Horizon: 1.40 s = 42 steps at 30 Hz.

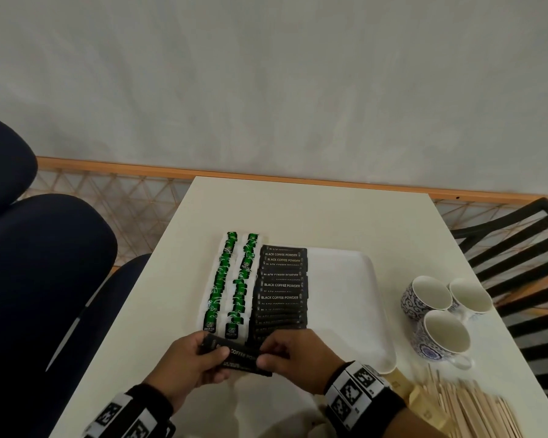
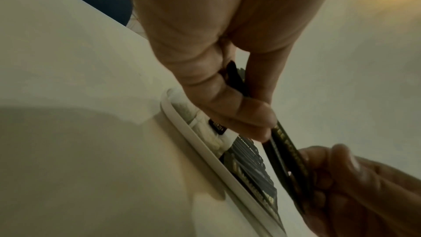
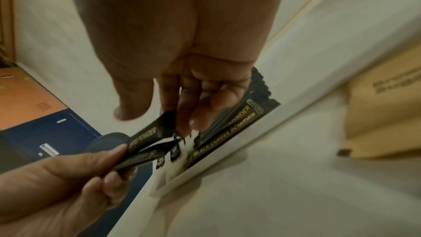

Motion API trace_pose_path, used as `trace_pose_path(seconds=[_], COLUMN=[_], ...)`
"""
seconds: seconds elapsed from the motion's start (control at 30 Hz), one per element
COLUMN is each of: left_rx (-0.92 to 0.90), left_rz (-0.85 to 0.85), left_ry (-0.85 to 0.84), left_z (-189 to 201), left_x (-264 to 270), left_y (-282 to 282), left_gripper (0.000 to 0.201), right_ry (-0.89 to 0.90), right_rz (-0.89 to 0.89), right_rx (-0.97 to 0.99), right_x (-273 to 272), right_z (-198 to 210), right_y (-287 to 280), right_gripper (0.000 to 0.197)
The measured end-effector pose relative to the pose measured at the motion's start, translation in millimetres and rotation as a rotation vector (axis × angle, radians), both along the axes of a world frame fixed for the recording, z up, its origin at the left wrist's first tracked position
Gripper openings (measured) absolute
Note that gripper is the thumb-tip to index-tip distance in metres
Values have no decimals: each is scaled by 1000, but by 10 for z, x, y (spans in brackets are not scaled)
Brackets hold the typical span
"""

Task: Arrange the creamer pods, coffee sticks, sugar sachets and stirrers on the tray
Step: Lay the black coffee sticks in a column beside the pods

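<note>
A white tray (image 1: 355,298) lies on the table. On it run two rows of green and white sachets (image 1: 231,286) and a row of black coffee sticks (image 1: 282,289). Just above the tray's near edge both hands hold a small bundle of black coffee sticks (image 1: 239,354). My left hand (image 1: 187,365) grips the bundle's left end, thumb on top. My right hand (image 1: 293,358) pinches its right end. In the left wrist view the held sticks (image 2: 284,143) hang over the tray rim (image 2: 205,152). The right wrist view shows the sticks (image 3: 148,136) between both hands.
Three patterned cups (image 1: 440,314) stand right of the tray. A pile of wooden stirrers (image 1: 475,409) lies at the near right beside a brown box (image 3: 385,100). Dark chairs flank the table: an upholstered one (image 1: 45,263) left, a slatted one (image 1: 525,248) right.
</note>
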<state>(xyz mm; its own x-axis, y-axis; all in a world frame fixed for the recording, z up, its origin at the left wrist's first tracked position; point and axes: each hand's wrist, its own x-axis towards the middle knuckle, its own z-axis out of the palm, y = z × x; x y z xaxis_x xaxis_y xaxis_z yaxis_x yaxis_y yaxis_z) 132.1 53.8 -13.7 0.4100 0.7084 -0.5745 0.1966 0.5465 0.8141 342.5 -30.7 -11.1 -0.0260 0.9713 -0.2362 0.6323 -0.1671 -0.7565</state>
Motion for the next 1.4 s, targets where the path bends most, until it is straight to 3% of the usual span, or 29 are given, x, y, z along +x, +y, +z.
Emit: trace_pose_path(seconds=[0.2, 0.4, 0.47, 0.6, 0.73, 1.07, 1.17, 1.3, 1.4], left_rx=[23, 37, 19, 4, 19, 94, 68, 85, 125], left_rz=[-70, -27, -41, -140, -178, -139, -112, -84, -94], left_ry=[30, 102, 135, 198, 229, 210, 164, 116, 81], left_z=[29, -40, -69, -77, -80, -75, -82, -53, -18], left_x=[109, -19, -72, -122, -144, -110, -60, 50, 146], left_y=[-52, -5, 3, -19, -28, -4, 1, -17, -36], left_gripper=[11, 8, 9, 10, 9, 13, 17, 16, 16], right_ry=[-37, -191, -225, -243, -276, -434, -303, 6, 199], right_rz=[-11, -253, -244, -212, -220, -214, -188, -84, -103], right_rx=[-36, -4, -34, -79, -85, 61, 133, -36, -126], right_x=[58, 356, 411, 360, 275, 170, 139, 107, 116], right_z=[-30, -95, -134, -271, -369, -305, -215, -42, -2], right_y=[-26, -41, -63, -107, -115, -64, -68, -89, -126], right_gripper=[18, 11, 20, 8, 12, 15, 16, 12, 10])
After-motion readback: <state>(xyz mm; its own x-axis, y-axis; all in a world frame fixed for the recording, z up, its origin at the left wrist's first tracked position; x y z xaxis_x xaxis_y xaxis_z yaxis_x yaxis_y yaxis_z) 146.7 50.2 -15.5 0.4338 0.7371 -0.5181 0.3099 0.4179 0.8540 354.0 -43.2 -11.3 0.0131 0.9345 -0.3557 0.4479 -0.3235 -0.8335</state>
